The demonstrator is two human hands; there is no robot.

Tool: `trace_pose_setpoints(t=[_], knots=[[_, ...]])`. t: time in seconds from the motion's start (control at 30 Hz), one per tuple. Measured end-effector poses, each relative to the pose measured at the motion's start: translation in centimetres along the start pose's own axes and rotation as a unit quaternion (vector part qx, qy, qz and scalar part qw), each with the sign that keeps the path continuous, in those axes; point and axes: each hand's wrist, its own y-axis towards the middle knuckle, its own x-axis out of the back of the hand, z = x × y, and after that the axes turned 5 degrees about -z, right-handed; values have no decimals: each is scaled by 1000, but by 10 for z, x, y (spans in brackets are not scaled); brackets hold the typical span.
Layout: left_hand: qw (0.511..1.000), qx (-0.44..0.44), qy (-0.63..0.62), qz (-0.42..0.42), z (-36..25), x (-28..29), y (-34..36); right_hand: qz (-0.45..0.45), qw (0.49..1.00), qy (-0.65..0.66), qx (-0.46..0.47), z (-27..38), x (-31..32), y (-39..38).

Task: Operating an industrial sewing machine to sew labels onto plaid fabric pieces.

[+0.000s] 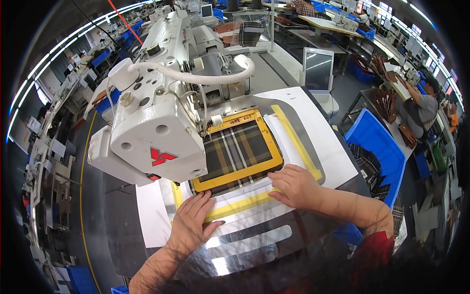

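A plaid fabric piece (234, 148) lies under a yellow frame (245, 172) beneath the head of a large white sewing machine (156, 122). White paper under the fabric is edged with yellow tape (245, 203). My left hand (194, 219) lies with fingers stretched out, their tips at the fabric's near left edge, just below the frame. My right hand (295, 187) rests at the near right corner, fingertips on the fabric's edge and thumb apart on the tape. Neither hand holds anything. The machine head hides part of the frame's left side and the needle area.
A blue bin (374, 147) with plaid fabric stands at the right, beside a small screen (317, 70). A shiny metal plate (254, 250) lies nearest me. Another person (422, 105) works at a table on the far right. Other workstations fill the background.
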Motion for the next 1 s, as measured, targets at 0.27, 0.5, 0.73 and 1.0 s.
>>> trace_pose_setpoints(t=[0.27, 0.5, 0.73, 1.0], knots=[[1000, 12, 16, 7, -1, 4, 4, -16, 1000, -20, 1, 2, 7, 5], [999, 11, 24, 21, 1, 4, 2, 6, 999, 14, -29, 4, 8, 3], [999, -3, 38, 14, 3, 2, -1, -4, 1000, -10, -6, 4, 9, 2], [999, -4, 35, 5, 1, 7, -1, 14, 999, -35, 20, 11, 11, 5]])
